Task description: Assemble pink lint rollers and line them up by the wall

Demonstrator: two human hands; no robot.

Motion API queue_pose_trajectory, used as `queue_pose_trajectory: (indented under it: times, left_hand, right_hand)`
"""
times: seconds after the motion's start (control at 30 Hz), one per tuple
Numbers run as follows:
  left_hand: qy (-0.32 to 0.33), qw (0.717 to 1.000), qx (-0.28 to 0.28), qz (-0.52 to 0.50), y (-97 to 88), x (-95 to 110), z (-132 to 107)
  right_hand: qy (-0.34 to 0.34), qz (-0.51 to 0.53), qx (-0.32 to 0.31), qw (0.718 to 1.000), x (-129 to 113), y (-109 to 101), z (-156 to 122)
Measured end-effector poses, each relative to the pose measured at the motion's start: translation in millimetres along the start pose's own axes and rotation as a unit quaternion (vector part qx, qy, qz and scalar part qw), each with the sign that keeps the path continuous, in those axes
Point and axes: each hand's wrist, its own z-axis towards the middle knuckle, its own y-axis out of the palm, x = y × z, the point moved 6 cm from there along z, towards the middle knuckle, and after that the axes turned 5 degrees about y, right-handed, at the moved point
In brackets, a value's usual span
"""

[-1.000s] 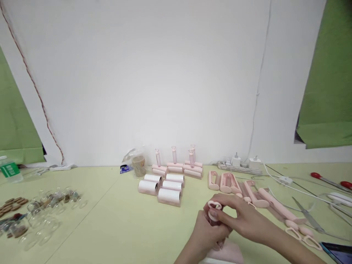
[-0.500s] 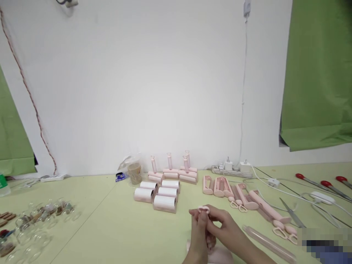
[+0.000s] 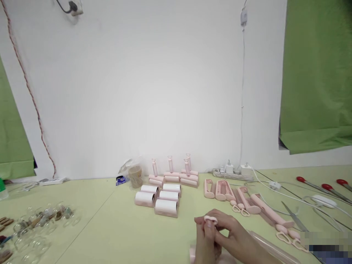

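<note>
My left hand (image 3: 205, 240) and my right hand (image 3: 233, 233) meet low in the view, right of centre. Both are closed on a small pink piece with a heart-shaped ring (image 3: 211, 219), which shows at the fingertips; the rest of it is hidden. Below the hands, partly covered by them, lies a larger pink part (image 3: 192, 253). A clear tube (image 3: 271, 244) rests beside my right forearm. Loose pink frames (image 3: 224, 190) and more ring-ended pink pieces (image 3: 283, 237) lie to the right.
Several white rolls in clear covers (image 3: 166, 208) sit mid-table, with pink assemblies with upright handles (image 3: 171, 165) behind. Scissors (image 3: 295, 216), white cables (image 3: 297, 196) and a power strip (image 3: 233, 175) are at right. Small glass domes (image 3: 38, 244) stand at left.
The view has tilted up slightly, so the scene sits lower. Both hands keep their hold on the heart-ringed piece and appear slightly lower and further right.
</note>
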Motion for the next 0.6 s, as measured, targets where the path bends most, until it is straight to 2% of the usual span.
queue_pose_trajectory:
  times: [0.13, 0.27, 0.43, 0.6]
  left_hand:
    - [0.007, 0.999, -0.038, 0.021, 6.3, 12.3, -4.9]
    - [-0.021, 0.998, -0.058, 0.010, 9.2, 16.3, -7.3]
    - [-0.035, 0.999, -0.039, -0.012, 4.5, 8.6, -5.6]
    - [-0.007, 0.999, -0.009, -0.047, -4.1, -8.4, -0.2]
  right_hand:
    - [0.019, 0.025, -0.009, 0.999, 4.3, 1.8, 2.4]
    - [0.026, 0.009, 0.003, 1.000, 2.9, 0.5, 4.2]
    - [0.019, -0.026, -0.046, 0.998, -13.5, -4.0, 11.3]
    - [-0.018, -0.031, -0.105, 0.994, -25.3, -0.7, 21.8]
